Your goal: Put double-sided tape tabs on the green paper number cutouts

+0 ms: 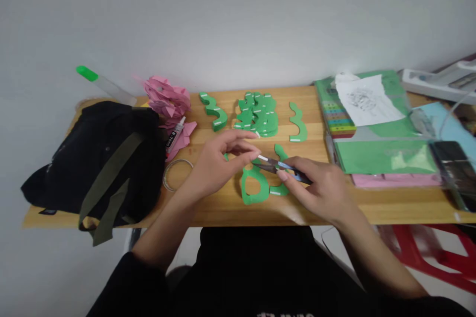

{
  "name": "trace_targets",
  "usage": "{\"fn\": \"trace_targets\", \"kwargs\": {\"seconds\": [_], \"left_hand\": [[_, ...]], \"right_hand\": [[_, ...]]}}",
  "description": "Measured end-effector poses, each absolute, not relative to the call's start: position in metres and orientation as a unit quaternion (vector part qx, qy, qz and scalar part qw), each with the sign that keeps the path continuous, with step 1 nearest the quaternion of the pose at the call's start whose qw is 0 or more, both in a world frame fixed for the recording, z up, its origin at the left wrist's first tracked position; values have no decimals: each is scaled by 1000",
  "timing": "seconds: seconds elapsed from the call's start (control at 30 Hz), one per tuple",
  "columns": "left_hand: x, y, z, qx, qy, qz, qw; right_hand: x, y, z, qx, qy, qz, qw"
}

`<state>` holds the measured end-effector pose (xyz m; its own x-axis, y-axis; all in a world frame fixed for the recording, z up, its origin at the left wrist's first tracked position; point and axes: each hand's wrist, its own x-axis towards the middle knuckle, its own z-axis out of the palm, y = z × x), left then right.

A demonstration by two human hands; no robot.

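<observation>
My left hand [219, 158] is closed in a pinch at a narrow white strip [263, 157], with a second white bit [258, 134] on a fingertip. In my right hand [322, 185] is a pair of small thread snips [273, 164], their two dark blades apart and pointing left at the strip. Beneath the blades lie a looped green paper cutout [256, 190] and a wavy green cutout [278, 189] with a white strip on its end; the hands partly cover them. Behind them sit stacked green cutouts [260, 116] bearing white strips.
Wavy green cutouts [217, 121] lie at the back, with another green cutout [296, 124] to the right. At left are a black bag [111, 158], crumpled pink paper [169, 96], a glue tube [175, 134] and a tape roll [164, 181]. Green paper packs [386, 156] and a phone [453, 171] lie right.
</observation>
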<state>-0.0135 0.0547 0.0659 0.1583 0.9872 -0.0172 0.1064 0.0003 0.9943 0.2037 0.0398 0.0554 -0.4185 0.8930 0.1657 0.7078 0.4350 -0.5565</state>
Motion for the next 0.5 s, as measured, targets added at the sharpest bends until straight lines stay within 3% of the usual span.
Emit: {"fn": "trace_targets", "kwargs": {"seconds": [0.37, 0.5], "left_hand": [[-3, 50, 62, 741, 495, 329, 312], [1, 50, 57, 751, 497, 313, 302]], "right_hand": [[209, 36, 56, -484, -857, 81, 156], [211, 36, 55, -489, -859, 70, 134]]}}
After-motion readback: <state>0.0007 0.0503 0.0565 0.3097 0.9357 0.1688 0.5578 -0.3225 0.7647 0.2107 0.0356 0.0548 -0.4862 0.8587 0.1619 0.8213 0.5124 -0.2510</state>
